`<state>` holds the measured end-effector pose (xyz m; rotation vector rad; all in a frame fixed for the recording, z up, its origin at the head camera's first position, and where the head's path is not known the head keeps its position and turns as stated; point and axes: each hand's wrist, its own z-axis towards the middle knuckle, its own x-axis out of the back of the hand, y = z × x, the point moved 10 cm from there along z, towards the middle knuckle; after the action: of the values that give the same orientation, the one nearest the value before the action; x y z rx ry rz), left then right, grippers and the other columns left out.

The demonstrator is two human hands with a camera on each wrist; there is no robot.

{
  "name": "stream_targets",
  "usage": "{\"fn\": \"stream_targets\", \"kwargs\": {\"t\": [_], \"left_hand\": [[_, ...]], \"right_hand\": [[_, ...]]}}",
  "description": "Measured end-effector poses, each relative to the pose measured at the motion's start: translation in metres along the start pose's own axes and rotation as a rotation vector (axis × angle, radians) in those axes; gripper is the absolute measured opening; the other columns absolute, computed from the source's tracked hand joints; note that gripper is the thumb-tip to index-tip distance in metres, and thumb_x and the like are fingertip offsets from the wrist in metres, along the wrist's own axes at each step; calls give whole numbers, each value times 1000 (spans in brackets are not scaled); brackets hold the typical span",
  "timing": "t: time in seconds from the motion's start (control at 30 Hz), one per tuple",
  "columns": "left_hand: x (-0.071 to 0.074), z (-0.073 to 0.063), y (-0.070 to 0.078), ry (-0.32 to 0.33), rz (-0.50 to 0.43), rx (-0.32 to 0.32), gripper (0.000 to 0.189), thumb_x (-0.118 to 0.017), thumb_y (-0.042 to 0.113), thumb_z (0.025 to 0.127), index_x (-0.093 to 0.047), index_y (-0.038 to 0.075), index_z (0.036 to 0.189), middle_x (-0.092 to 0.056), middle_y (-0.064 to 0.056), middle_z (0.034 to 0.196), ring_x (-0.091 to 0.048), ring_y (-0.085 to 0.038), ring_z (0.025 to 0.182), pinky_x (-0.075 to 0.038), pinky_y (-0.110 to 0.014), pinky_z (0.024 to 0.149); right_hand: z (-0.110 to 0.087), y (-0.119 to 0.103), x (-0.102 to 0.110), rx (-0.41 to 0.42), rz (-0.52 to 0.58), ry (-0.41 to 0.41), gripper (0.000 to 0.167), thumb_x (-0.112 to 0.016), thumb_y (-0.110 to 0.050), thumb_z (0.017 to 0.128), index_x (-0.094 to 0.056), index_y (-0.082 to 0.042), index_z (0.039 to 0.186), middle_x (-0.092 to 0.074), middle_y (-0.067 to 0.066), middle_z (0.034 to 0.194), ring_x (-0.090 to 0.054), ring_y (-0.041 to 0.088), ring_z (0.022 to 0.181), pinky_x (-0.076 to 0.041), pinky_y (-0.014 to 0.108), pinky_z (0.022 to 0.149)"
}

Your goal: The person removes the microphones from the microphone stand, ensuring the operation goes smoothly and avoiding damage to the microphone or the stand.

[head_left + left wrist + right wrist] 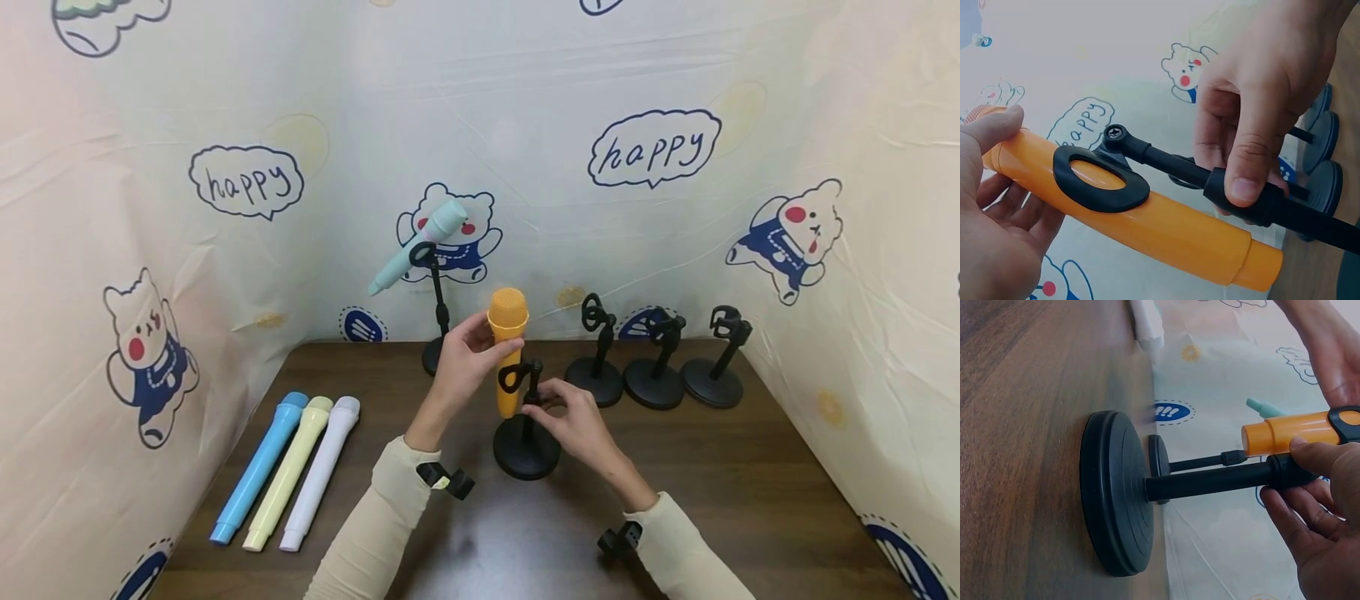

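Observation:
My left hand [467, 358] grips an orange microphone [508, 310] just below its mesh head, holding it upright behind a black microphone stand. In the left wrist view the stand's oval clip [1137, 195] overlaps the middle of the microphone's body. My right hand [576, 418] pinches the collar [1282, 472] partway up the stand's pole between thumb and fingers. The round base [1116, 494] of this stand sits flat on the wooden table. The microphone's tail end hangs above that base, beside the pole.
At the back, a mint microphone [420, 242] rests tilted in a taller stand [439, 308]. Blue [258, 471], yellow [288, 475] and lilac [321, 475] microphones lie side by side at the left. Several black stands [654, 382] line the back right. A printed curtain hangs behind the table [735, 508].

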<state>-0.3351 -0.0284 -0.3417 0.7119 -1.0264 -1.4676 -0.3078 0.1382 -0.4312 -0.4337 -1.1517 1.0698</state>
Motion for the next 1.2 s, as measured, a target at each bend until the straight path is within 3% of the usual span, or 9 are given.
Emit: {"fn": "stream_targets", "kwargs": {"t": [0.2, 0.43, 0.57, 0.8, 1.2], "left_hand": [[-1, 4, 5, -4, -15, -24, 47, -78, 15, 99, -63, 8, 143, -76, -15, 129, -74, -28, 119, -58, -44, 107], [-1, 8, 14, -13, -64, -56, 48, -77, 7, 98, -61, 5, 144, -72, -18, 133, -73, -32, 122, -58, -43, 108], [0, 11, 21, -6, -81, -77, 48, -77, 8, 98, -61, 4, 143, -72, -20, 131, -73, -32, 121, -58, -43, 108], [2, 15, 28, 5, -82, -88, 48, -77, 12, 99, -61, 4, 143, -72, -20, 132, -72, -34, 122, -58, -43, 108], [5, 22, 42, 41, -74, -104, 47, -74, 4, 99, -60, -1, 143, -69, -22, 134, -70, -35, 124, -57, -45, 109]], "right_hand": [[-1, 1, 0, 13, 12, 6, 22, -87, -14, 90, -74, -8, 107, -77, 7, 100, -77, 21, 90, -66, 46, 82], [0, 4, -1, 9, -12, 8, 22, -87, -14, 90, -74, -8, 105, -77, 9, 102, -78, 22, 91, -66, 42, 81], [-1, 4, -1, 14, 5, 9, 22, -87, -13, 90, -73, -7, 106, -77, 10, 103, -78, 24, 92, -66, 48, 83], [-2, 5, -1, 4, -7, 5, 22, -87, -14, 90, -74, -7, 107, -77, 10, 104, -78, 23, 92, -66, 43, 82], [-1, 5, -1, -10, -9, 2, 23, -87, -15, 90, -74, -8, 108, -77, 10, 105, -78, 23, 92, -65, 50, 82]]}}
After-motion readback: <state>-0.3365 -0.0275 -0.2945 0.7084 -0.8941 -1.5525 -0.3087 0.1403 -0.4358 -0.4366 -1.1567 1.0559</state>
